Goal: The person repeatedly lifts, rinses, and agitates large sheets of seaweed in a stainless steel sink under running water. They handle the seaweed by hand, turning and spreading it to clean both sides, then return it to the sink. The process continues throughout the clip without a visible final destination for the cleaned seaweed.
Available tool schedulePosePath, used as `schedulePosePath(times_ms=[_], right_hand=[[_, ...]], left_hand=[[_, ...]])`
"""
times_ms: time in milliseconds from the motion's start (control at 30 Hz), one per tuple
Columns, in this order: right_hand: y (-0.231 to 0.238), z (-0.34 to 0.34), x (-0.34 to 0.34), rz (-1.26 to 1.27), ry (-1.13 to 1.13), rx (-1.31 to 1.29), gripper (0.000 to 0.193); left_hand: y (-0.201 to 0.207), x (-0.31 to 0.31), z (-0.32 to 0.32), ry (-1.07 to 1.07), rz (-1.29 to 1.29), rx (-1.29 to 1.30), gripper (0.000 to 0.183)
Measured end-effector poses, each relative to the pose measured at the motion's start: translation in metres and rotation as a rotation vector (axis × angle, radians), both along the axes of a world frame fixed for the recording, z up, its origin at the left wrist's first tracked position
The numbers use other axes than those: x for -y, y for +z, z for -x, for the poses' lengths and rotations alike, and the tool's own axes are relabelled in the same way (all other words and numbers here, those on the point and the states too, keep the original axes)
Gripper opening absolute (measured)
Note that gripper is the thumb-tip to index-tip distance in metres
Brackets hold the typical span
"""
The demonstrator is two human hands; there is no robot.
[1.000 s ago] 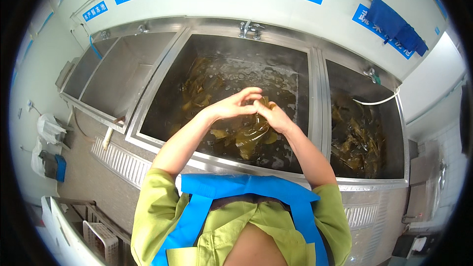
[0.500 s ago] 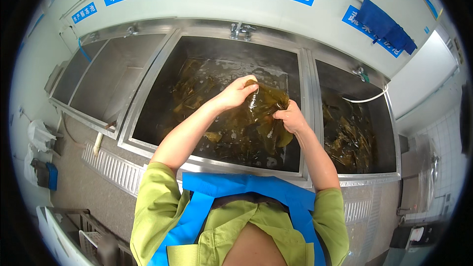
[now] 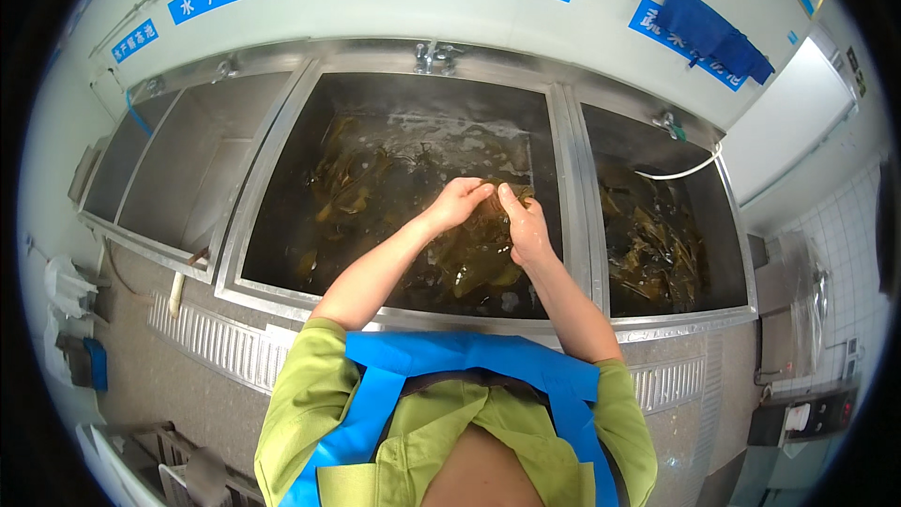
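Over the wide middle sink (image 3: 319, 299), my left hand (image 3: 460, 203) and my right hand (image 3: 526, 228) are close together, thumbs nearly meeting. Both are closed on a wet, glossy, olive-brown piece of kelp (image 3: 474, 258). It bunches up between the fingers and hangs down toward the water, where its lower edge blends with what lies below. More brown-green kelp (image 3: 349, 190) floats in the dark water on the left side of this sink. Pale foam shows on the surface toward the back.
A right-hand sink holds more brown kelp strips (image 3: 657, 249), with a white hose (image 3: 690, 172) over its back corner. Metal-walled basins (image 3: 211, 155) stand at left. A faucet (image 3: 436, 58) is mounted behind the middle sink. A blue cloth (image 3: 709, 30) hangs on the wall rail.
My hands have come closer together and lower, gathering the kelp that was stretched between them. The whole view has shifted slightly.
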State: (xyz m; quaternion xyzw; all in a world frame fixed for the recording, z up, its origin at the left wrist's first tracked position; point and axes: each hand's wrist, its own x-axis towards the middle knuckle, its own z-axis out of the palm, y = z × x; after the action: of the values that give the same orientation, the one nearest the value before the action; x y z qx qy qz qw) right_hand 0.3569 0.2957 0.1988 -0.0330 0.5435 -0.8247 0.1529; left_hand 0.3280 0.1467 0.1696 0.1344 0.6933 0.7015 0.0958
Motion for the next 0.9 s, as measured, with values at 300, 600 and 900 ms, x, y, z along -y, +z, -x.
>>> schedulePosePath(times_ms=[300,600,900], right_hand=[[-0.004,0.01,-0.021,-0.198,-0.018,-0.31,0.035],[0.016,0.017,-0.03,-0.19,-0.135,-0.546,0.015],[0.015,0.004,-0.059,-0.525,0.326,-0.302,0.032]], left_hand=[[0.034,0.007,0.002,0.251,0.144,-0.374,0.018],[0.07,-0.007,0.006,0.018,0.309,-0.372,0.014],[0.057,-0.012,0.005,0.01,0.059,-0.224,0.017]])
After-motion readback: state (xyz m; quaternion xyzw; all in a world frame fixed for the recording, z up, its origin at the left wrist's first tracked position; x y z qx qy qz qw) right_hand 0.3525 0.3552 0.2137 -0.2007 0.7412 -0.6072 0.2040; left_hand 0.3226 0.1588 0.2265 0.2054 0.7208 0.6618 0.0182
